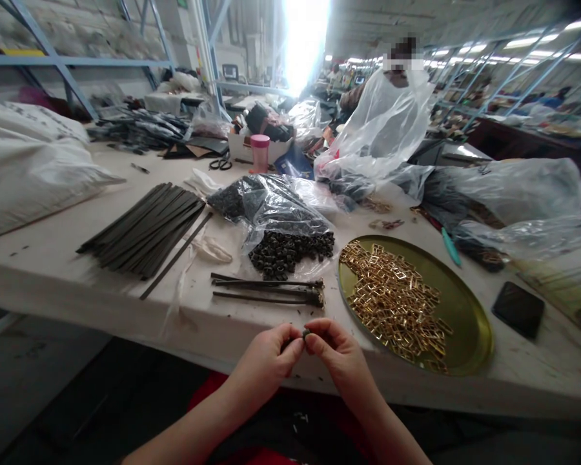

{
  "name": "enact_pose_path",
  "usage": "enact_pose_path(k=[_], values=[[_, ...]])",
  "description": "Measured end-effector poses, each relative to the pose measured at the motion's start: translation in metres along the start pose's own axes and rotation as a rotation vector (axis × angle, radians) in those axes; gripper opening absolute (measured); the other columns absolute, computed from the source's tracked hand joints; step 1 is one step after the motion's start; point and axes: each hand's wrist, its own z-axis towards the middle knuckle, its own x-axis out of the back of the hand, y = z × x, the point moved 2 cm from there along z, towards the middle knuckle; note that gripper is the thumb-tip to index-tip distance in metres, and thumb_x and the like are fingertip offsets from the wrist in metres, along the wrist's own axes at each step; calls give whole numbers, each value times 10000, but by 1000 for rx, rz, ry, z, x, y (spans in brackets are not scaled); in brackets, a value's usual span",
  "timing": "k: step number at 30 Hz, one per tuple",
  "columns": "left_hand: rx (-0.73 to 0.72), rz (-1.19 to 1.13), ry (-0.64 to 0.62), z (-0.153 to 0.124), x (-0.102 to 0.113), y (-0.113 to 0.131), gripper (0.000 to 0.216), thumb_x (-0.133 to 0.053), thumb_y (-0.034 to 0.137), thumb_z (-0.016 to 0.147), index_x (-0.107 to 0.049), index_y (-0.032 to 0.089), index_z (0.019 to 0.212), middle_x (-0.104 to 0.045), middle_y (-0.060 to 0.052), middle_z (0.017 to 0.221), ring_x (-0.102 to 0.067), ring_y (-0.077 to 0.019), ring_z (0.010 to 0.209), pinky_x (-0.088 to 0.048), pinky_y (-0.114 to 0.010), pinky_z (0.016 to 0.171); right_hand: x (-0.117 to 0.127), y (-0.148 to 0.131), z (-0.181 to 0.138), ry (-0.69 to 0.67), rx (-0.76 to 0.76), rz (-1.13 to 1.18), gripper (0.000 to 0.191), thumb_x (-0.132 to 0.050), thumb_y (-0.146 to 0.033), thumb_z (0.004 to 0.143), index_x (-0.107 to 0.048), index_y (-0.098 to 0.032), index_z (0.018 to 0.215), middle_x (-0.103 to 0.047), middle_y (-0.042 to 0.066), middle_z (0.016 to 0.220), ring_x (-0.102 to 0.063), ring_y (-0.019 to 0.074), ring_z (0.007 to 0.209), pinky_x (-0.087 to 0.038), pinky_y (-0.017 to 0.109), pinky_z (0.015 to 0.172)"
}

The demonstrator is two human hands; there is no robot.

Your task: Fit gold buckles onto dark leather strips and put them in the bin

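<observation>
At the table's front edge, my left hand [274, 352] and my right hand [337, 352] meet, thumbs and forefingers pinched on a small dark piece [305, 334]. Most of it is hidden by the fingers, so its exact kind is unclear. Just beyond my hands lie several narrow dark straps [261, 296] with gold-coloured metal at their right ends. Behind these, small black loops [290, 253] spill from a clear plastic bag [275, 200]. To the right of my right hand is a round gold tray [469, 323] heaped with gold rectangular buckles [397, 300].
A stack of dark flat strips [145, 229] lies at the left, near a white sack [24, 174]. Scissors [220, 163] and a pink-lidded jar [260, 154] stand farther back. A phone [518, 309] rests right of the tray. Across the table is another person behind clear plastic [382, 123].
</observation>
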Motion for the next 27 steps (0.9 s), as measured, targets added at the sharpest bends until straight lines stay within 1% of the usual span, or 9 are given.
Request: enact_pose_path(k=[4,9,12,14,17,19,21,24,27], values=[[-60,22,37,0,-2,4,220,-365,269,835,-540,145,887,-497,37,574,-467,-113,531,-358,-211,524,-5,3,0,31,30,-19,220,-701,-342,639,-594,-181,743,-600,-9,686,-540,133,667,-431,248,631],[-39,31,26,1,-3,-1,363,-319,193,829,-405,111,1172,-529,10,639,-515,-145,622,-384,-254,617,-16,14,-5,113,89,-70,178,-628,-358,722,-586,-194,778,-557,-18,643,-520,132,605,-428,251,574],[-27,0,6,2,0,-6,406,-304,191,832,-350,101,1224,-511,11,643,-504,-148,631,-393,-264,637,-16,14,-8,78,237,-247,201,-518,-363,809,-625,-197,850,-563,22,761,-537,154,720,-430,273,655],[-38,-8,-20,2,3,-8,427,-296,191,836,-316,96,1252,-497,17,633,-497,-147,631,-399,-266,652,-14,14,-8,28,256,-301,256,-446,-364,850,-635,-191,839,-552,28,766,-534,155,735,-423,274,671],[-72,0,-72,-1,6,-11,446,-295,200,850,-280,125,1290,-541,-3,702,-513,-147,670,-406,-266,684,-10,15,-5,39,103,-190,206,-538,-389,796,-603,-193,804,-554,4,711,-532,143,685,-428,258,641],[-93,-2,-88,-3,7,-12,447,-303,215,861,-275,149,1302,-583,-41,839,-530,-151,747,-406,-267,731,-10,15,-4,11,-25,-63,273,-621,-399,730,-587,-217,931,-600,8,812,-556,154,761,-446,266,695],[-107,-8,-108,-4,8,-12,456,-314,227,866,-267,152,1313,-590,-61,910,-535,-154,796,-402,-268,768,-13,15,-4,-104,-137,36,363,-619,-407,732,-570,-239,1050,-622,22,946,-566,168,859,-445,289,772],[-72,-5,-122,-3,7,-12,487,-319,220,858,-237,132,1330,-582,-34,799,-539,-140,704,-422,-257,707,-15,16,-7,-218,-210,81,319,-587,-406,761,-611,-235,1030,-647,31,965,-578,171,861,-450,294,775],[19,-3,-96,-1,6,-17,531,-326,221,846,-178,134,1349,-524,29,651,-486,-108,508,-408,-230,543,-13,18,-10,-154,-181,72,276,-629,-383,731,-642,-236,964,-663,19,909,-585,158,804,-461,278,732]])
